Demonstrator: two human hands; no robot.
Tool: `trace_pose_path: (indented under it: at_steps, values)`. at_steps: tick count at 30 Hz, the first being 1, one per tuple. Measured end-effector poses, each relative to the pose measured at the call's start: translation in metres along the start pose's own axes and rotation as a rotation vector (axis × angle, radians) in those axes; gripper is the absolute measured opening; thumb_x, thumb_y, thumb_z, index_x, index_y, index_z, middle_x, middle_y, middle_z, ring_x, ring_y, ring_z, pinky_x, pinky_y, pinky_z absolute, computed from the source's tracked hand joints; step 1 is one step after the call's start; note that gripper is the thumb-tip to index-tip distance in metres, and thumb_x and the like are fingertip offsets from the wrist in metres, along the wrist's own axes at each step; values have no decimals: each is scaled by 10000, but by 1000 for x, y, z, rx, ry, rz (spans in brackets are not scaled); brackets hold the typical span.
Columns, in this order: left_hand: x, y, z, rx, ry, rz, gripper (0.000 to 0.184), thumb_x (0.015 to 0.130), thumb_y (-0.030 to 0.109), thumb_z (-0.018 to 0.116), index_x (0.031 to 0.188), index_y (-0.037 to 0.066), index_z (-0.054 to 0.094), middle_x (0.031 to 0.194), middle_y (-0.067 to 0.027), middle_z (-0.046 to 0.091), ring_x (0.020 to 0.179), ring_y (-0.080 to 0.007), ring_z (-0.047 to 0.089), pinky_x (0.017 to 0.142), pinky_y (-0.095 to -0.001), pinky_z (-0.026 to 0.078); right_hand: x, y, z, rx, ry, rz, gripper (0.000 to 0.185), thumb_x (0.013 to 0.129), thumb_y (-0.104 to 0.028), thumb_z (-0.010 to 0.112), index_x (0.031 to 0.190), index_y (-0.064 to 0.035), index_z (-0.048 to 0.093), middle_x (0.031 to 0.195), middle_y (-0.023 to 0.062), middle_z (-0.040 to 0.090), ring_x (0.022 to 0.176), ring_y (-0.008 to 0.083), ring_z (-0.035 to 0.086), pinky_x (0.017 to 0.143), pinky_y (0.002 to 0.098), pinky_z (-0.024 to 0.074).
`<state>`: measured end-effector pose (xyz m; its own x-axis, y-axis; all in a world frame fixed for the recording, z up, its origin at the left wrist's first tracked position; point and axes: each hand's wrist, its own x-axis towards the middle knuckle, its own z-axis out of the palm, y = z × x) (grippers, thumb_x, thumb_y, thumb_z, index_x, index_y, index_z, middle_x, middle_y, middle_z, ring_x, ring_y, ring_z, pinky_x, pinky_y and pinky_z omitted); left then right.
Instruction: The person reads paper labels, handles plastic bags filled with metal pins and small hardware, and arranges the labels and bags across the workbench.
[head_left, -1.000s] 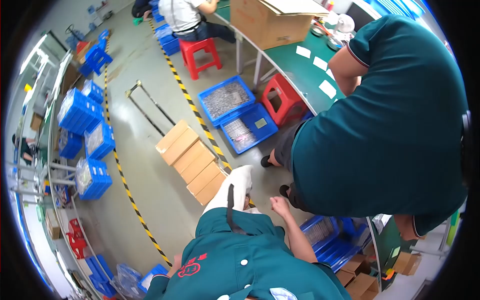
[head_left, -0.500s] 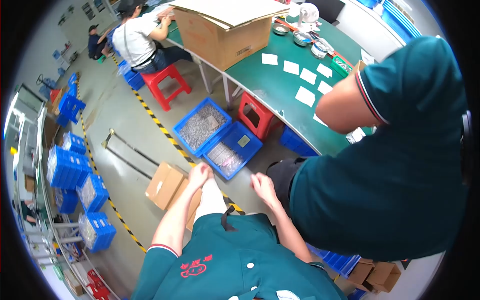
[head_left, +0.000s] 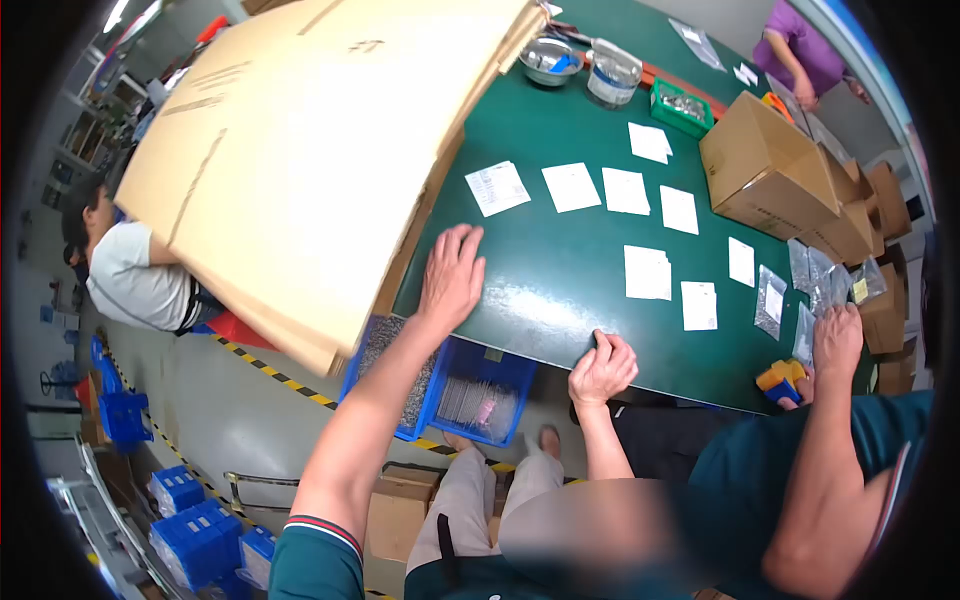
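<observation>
Green tabletop [head_left: 560, 255] being touched by left fingers [head_left: 450, 250], loosely spread | right fingers [head_left: 620, 365] being held curled, grip unclear, near edge | paper slips [head_left: 570, 187] being supported beyond both | light contact being advised

Nothing can be read — print on the paper slips [head_left: 497, 188] is too small.

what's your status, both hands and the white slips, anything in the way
Left hand and right hand empty at green table edge. White slips spread beyond, untouched. Cardboard sheets crowd left side, co-worker close on right.
</observation>
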<state>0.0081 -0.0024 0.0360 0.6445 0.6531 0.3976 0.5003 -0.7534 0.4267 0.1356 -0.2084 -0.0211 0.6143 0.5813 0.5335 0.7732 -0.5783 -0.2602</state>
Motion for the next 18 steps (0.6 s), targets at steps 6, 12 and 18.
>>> trace_pose_path:
  at_steps: [6,12,18]
  values:
    - [33,-19,37,72,-122,-41,591,768,238,545,1278,67,301,1218,-181,298,1121,-344,305,950,-436,250,1,1,2,3,50,-16,271,654,-115,478,889,-95,611,891,57,534,826,244,486,761,355,333]
    - [37,-21,41,100,-145,-59,604,766,270,549,1279,69,303,1271,-177,263,1186,-334,249,987,-433,202,42,-27,-18,390,-53,199,240,666,13,521,893,-31,584,867,96,539,847,269,473,778,357,328]
    - [39,-24,41,81,-177,-75,581,759,266,551,1246,34,337,1246,-186,305,1171,-339,277,979,-434,221,120,-80,24,516,-180,7,259,676,22,517,923,-35,572,915,75,545,914,266,472,807,357,311]
